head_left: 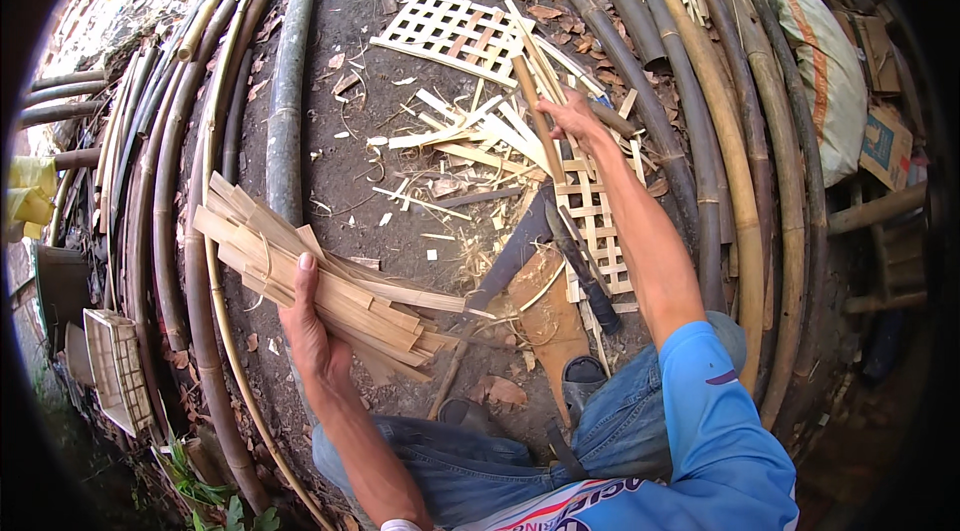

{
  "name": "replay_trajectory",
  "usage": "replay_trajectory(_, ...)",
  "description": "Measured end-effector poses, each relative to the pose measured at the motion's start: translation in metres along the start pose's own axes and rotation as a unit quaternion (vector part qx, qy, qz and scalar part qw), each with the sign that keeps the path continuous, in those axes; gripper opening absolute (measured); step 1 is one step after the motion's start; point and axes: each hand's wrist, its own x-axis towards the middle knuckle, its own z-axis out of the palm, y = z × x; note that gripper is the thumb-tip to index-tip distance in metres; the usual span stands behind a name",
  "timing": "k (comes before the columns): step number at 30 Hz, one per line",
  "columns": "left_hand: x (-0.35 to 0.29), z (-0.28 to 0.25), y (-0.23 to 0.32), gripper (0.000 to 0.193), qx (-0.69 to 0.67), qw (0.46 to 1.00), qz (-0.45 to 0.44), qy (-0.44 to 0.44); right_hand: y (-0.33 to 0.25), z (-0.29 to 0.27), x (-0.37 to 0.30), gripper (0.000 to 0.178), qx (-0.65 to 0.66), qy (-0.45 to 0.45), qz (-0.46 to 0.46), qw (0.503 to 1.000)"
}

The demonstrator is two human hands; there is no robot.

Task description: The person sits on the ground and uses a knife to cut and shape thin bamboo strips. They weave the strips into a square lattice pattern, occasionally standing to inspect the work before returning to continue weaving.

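Note:
My left hand (pixel 315 331) is closed round a thick bundle of flat bamboo strips (pixel 330 286), thumb on top. Loose ends of the bundle fan out toward both sides. Farther off, my right hand (pixel 570 118) grips a brown bamboo slat (pixel 540 116) that slants down toward me; paler strips (pixel 535 51) stick up beside it. Near that hand lies a heap of split bamboo pieces (pixel 470 136). A woven bamboo lattice (pixel 450 29) rests on the ground beyond, and a second lattice (pixel 598 221) lies under my right forearm. By it is a long tool with a black handle (pixel 600 306).
Long bamboo poles (pixel 290 81) run along the left, and more poles (pixel 715 81) along the right. A dark flat blade-like piece (pixel 515 243) and a brown board (pixel 550 316) lie before my feet. A white sack (pixel 825 81) stands at right, a plastic crate (pixel 115 371) at left.

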Motion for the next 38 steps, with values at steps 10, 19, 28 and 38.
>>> replay_trajectory(10,-0.006,-0.01,0.004,0.06,-0.015,1.0,-0.007,0.007,0.02,0.043,-0.002,0.059,-0.334,0.05,0.084,0.937)
replay_trajectory(19,-0.017,-0.015,0.012,0.048,0.005,0.999,0.004,0.032,0.077,0.084,0.015,0.041,-0.412,0.074,0.042,0.907)
replay_trajectory(28,-0.004,-0.008,-0.003,0.05,0.007,1.0,-0.016,-0.004,-0.01,0.025,0.014,0.04,0.047,-0.069,0.005,0.996)
replay_trajectory(38,0.002,0.015,-0.038,0.068,-0.099,0.966,-0.165,-0.171,-0.091,0.046,-0.091,0.079,0.287,-0.369,0.012,0.884)
